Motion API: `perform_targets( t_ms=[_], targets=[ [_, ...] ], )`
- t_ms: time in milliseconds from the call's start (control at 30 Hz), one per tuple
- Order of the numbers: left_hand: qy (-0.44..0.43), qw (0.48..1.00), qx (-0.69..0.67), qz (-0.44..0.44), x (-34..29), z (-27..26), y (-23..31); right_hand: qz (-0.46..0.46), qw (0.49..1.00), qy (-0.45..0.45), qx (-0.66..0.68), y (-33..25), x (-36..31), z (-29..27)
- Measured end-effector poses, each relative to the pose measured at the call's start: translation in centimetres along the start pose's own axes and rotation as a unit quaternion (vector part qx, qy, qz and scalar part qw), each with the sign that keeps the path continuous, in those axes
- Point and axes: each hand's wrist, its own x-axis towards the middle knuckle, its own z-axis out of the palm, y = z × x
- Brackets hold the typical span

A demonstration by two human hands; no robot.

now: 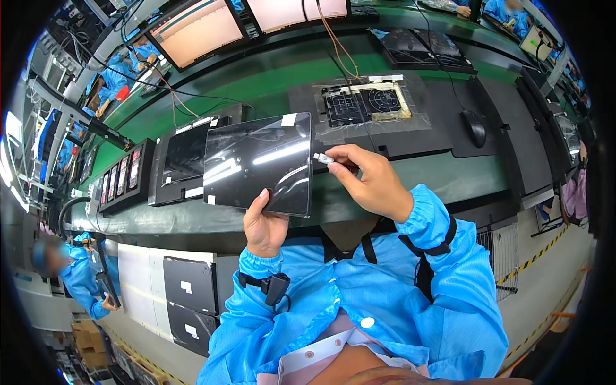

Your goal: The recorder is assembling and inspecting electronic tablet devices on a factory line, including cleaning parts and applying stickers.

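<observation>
My left hand [265, 226] grips a black glossy tablet [258, 168] at its lower edge, thumb on the front and fingers behind. Small white stickers mark two of the tablet's corners, and ceiling lights reflect in its dark face. Beside the tablet's right edge, my right hand [372, 181] pinches a white cable plug [323, 158] between thumb and forefinger. The plug's metal tip points at that edge, very close to it; whether they touch I cannot tell. Behind the tablet, a black fixture [186, 154] lies on the bench.
A green bench [436, 176] carries a black mouse [473, 128], a taped black plate with printed patterns [366, 102] and a rack of small devices [122, 178]. Two monitors [199, 35] stand at the back, with cables hanging nearby. At left, another person [80, 273] in blue holds a dark device.
</observation>
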Motion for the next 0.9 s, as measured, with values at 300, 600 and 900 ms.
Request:
perform_targets(
  t_ms=[300,600,900],
  targets=[
    [0.028,0.999,0.037,0.007,-0.8,-0.5,0.4,-0.034,0.998,-0.028,-0.048,-0.2,-0.2,0.1],
    [0.012,0.993,0.115,0.020,1.3,3.4,-4.1,-0.205,0.945,-0.020,-0.253,0.9,1.3,-4.5],
    [-0.050,0.926,0.366,-0.072,6.4,10.9,-15.3,0.213,0.883,0.120,0.401,5.6,-1.4,-11.0]
  ],
)
